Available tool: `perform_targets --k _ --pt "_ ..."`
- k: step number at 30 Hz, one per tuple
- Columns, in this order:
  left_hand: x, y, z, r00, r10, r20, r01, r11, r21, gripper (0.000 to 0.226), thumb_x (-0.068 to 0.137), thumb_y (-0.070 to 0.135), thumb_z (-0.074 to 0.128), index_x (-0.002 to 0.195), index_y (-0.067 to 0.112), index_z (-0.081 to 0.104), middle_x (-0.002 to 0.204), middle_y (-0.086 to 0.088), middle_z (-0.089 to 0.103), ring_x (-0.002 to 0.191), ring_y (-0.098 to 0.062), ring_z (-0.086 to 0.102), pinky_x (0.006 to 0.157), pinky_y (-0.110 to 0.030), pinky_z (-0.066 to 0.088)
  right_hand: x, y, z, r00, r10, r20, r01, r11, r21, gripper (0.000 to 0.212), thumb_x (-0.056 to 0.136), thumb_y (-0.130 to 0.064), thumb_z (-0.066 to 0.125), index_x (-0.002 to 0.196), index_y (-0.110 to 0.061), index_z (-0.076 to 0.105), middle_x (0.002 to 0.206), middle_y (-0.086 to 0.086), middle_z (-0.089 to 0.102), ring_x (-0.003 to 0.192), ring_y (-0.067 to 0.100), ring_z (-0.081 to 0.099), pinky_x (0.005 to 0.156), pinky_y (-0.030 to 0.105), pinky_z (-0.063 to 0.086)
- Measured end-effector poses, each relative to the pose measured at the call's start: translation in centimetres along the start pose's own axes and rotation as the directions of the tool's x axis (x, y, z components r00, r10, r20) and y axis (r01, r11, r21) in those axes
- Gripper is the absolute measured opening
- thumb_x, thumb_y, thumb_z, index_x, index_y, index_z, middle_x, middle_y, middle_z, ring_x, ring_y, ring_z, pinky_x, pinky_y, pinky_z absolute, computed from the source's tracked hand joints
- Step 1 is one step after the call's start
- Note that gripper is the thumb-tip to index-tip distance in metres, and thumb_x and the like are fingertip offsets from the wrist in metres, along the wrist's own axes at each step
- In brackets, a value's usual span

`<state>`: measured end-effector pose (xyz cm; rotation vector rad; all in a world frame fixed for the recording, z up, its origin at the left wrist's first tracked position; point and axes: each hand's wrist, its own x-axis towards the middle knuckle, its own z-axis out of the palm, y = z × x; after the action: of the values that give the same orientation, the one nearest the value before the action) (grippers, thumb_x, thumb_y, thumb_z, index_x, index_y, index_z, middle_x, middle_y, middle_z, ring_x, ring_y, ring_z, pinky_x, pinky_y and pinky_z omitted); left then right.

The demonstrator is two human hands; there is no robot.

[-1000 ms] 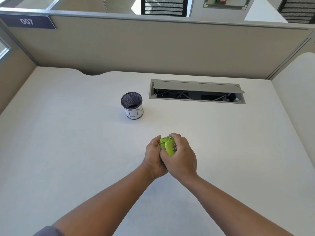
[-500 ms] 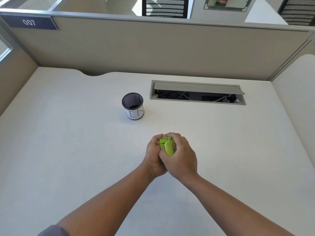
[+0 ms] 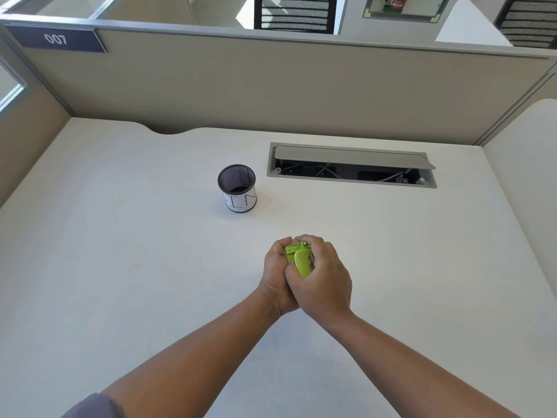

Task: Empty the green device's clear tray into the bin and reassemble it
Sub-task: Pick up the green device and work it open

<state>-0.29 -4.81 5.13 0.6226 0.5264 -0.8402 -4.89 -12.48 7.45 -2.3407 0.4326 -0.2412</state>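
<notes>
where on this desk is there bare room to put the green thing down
Bare desk stretches left of the bin and both hands. Another free patch lies right of the right hand, below the cable hatch. It is crowded only where the left hand and right hand grip the green device.

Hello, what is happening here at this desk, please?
A person holds a small green device in both hands above a white desk. The left hand and right hand are wrapped closely around it, so the clear tray cannot be seen. A mesh bin stands upright on the desk, beyond the hands and to the left, apart from them. Nothing is being tipped into it at this moment.
</notes>
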Motion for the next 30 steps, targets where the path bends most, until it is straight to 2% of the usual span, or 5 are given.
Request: perform_targets --k 11,18,24,26,30 --pt "0.2 -0.1 -0.4 1.000 -0.003 -0.008 0.003 1.000 -0.012 0.053 0.093 0.050 0.042 0.067 0.012 0.069 0.065 -0.006 0.066 0.062 -0.023 0.069 0.061 -0.027 0.056 -0.3 -0.2 0.2 1.000 -0.005 -0.009 0.005 1.000 -0.008 0.045 0.071 -0.041 0.058 0.116 -0.039 0.059 0.098 -0.012 0.060 0.084 0.016 0.063 0.065 0.034 0.055" --pt "0.2 0.0 -0.5 1.000 0.015 0.008 -0.015 0.999 0.029 0.052 0.092 0.051 0.043 0.066 0.013 0.068 0.064 -0.005 0.066 0.061 -0.021 0.067 0.061 -0.026 0.055 -0.3 -0.3 0.1 0.999 -0.022 -0.028 0.022 1.000 -0.005 0.043 0.071 -0.039 0.059 0.114 -0.037 0.060 0.099 -0.011 0.061 0.084 0.016 0.063 0.065 0.035 0.055" --pt "0.2 -0.6 -0.4 0.996 0.085 0.030 -0.087 0.992 0.090 0.072 0.100 0.070 0.030 0.089 0.015 0.075 0.081 -0.003 0.070 0.079 -0.017 0.070 0.075 -0.030 0.056 0.5 -0.1 0.0 0.998 0.054 -0.014 -0.053 0.997 0.053 0.040 0.073 -0.050 0.062 0.111 -0.039 0.055 0.099 -0.015 0.059 0.081 0.010 0.062 0.065 0.032 0.053" --pt "0.2 -1.0 -0.4 0.994 0.109 0.031 -0.112 0.989 0.099 0.073 0.099 0.073 0.030 0.095 0.015 0.074 0.086 -0.003 0.070 0.084 -0.018 0.069 0.079 -0.030 0.055 0.7 -0.1 0.0 0.998 0.055 -0.022 -0.054 0.997 0.052 0.043 0.075 -0.055 0.060 0.115 -0.038 0.055 0.102 -0.014 0.059 0.083 0.012 0.062 0.067 0.032 0.052" --pt "0.4 -1.2 -0.6 0.991 0.129 0.032 -0.131 0.988 0.078 0.067 0.100 0.069 0.034 0.093 0.014 0.071 0.083 -0.003 0.069 0.081 -0.018 0.068 0.077 -0.031 0.054 0.6 -0.3 0.3 0.999 0.046 -0.025 -0.045 0.998 0.049 0.043 0.076 -0.056 0.057 0.115 -0.037 0.055 0.102 -0.013 0.059 0.083 0.014 0.063 0.067 0.032 0.052"
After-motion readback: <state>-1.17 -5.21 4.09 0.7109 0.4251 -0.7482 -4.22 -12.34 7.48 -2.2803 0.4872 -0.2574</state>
